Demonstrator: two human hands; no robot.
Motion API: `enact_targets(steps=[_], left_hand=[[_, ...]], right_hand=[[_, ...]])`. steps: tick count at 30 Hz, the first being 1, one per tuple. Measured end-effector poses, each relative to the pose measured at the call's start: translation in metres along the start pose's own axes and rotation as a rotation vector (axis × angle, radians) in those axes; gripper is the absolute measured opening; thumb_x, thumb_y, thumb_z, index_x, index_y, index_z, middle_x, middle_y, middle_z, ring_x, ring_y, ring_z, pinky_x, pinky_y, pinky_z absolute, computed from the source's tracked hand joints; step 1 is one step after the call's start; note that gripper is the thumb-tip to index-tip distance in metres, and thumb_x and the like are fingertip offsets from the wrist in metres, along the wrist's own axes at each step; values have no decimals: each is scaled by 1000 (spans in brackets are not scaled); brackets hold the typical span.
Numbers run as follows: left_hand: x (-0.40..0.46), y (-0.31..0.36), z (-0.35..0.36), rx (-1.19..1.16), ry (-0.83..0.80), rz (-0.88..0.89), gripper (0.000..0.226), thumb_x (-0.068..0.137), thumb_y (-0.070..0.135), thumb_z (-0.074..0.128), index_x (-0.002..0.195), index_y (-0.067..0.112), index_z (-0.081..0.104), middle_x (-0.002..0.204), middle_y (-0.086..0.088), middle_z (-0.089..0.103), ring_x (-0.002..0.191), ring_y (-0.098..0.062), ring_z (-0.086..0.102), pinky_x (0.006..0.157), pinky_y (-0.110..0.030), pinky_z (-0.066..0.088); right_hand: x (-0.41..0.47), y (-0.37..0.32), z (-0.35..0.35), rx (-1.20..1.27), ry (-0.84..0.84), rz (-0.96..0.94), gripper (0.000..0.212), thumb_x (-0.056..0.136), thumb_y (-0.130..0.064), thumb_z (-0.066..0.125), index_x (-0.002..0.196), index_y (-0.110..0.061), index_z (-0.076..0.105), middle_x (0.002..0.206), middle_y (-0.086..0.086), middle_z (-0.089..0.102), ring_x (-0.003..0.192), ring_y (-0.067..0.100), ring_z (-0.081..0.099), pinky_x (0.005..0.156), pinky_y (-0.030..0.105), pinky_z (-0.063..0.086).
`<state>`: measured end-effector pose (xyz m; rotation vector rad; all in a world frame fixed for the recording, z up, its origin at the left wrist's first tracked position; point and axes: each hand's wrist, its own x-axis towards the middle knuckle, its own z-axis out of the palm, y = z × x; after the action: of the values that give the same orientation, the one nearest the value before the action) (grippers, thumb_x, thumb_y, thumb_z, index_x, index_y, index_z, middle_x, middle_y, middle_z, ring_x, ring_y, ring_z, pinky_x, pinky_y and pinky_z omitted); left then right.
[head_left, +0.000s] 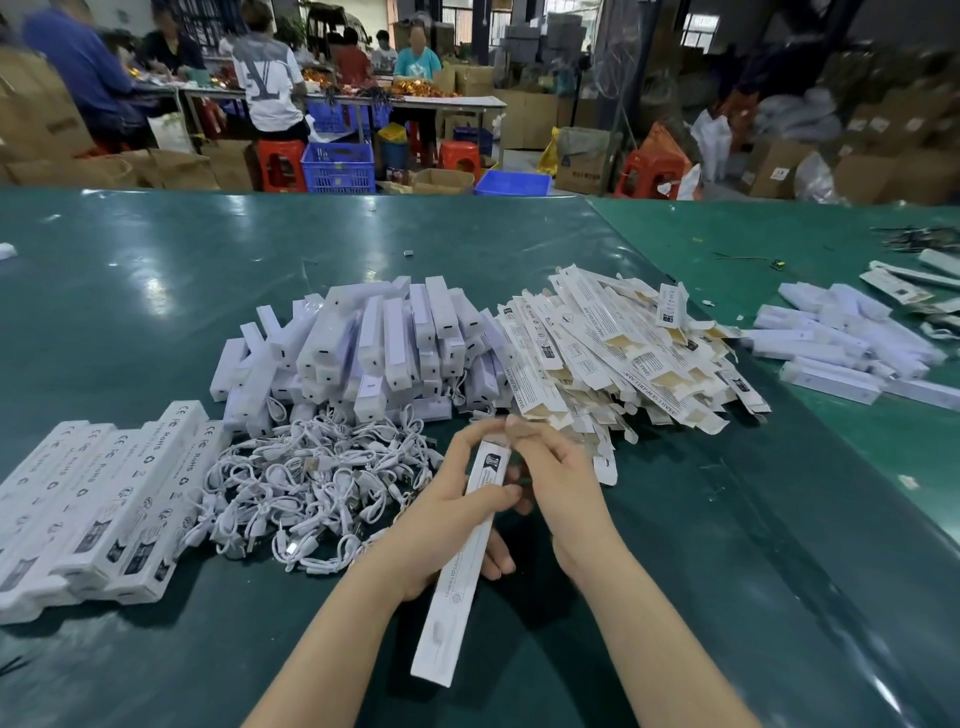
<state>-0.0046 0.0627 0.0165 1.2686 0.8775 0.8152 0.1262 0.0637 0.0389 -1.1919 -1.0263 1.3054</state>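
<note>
Both hands clamp on one long, slim white cardboard box. The left hand wraps its upper half, thumb across the printed face. The right hand pinches the far end with curled fingertips. The box slants over the glossy green table, its near end between the forearms. Ahead lie three heaps, each too dense to count: tangled white cables, smooth white plastic lamps and flat printed cartons. Packed boxes lie in a row at left.
</note>
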Motion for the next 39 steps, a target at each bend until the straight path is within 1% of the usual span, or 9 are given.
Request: enact_targets(steps=[4,10,13,16,19,25,30,35,39], left_hand=[[-2,3,1,14,34,-28,95,95,8,58,137,73,1,93,-6,75,54,-29,64,49,-30,53],[-5,3,0,33,23,-49,100,93,8,62,145,61,-5,80,-2,74,53,-25,63,49,-31,51],[-5,3,0,35,3,-48,100,93,8,63,146,61,-4,81,-3,73,54,-25,63,49,-31,51],[-5,2,0,45,8,-37,96,94,8,61,145,63,0,78,-2,73,54,-25,63,50,-31,52],[-5,2,-2,48,29,-39,91,95,9,57,142,66,6,76,-2,73,55,-25,62,52,-33,53],[-6,3,0,0,43,-84,88,94,12,61,144,61,8,111,-14,69,55,-25,61,51,-31,51],[-4,1,0,23,59,-111,80,93,15,62,142,55,13,72,-8,72,54,-23,62,51,-30,51],[-1,1,1,-29,115,-128,46,96,23,60,129,40,33,69,-1,69,55,-22,63,49,-29,52],[1,5,-1,-231,202,-160,32,100,31,53,126,21,38,70,-2,64,48,-20,54,44,-28,47]], right_hand=[[1,1,-2,5,-61,12,35,94,-11,54,72,-29,75,65,-6,68,57,2,60,48,15,45],[5,4,-4,7,-70,107,32,92,-11,54,80,-29,77,73,5,65,61,10,55,53,21,44],[6,3,-5,13,-67,117,34,91,-11,53,78,-30,77,75,9,58,66,15,50,57,25,41],[5,4,-5,-27,-81,73,35,93,-9,50,76,-27,75,63,-2,63,56,7,56,51,20,45],[4,8,-3,-125,-99,-68,35,95,-11,51,78,-33,72,72,-8,70,65,3,64,59,19,50],[6,13,-9,-339,-128,-249,14,89,-29,69,82,-41,68,79,-19,64,73,0,58,70,24,48],[8,15,-9,-273,-110,-162,12,89,-34,68,81,-25,69,62,-13,60,58,2,57,60,19,48],[9,20,-5,-255,-54,-108,13,95,-37,58,88,-31,67,77,-8,68,68,2,60,71,26,53],[10,14,-7,-200,-123,-42,14,99,-31,52,107,-30,62,70,-20,66,62,-7,59,60,9,45]])
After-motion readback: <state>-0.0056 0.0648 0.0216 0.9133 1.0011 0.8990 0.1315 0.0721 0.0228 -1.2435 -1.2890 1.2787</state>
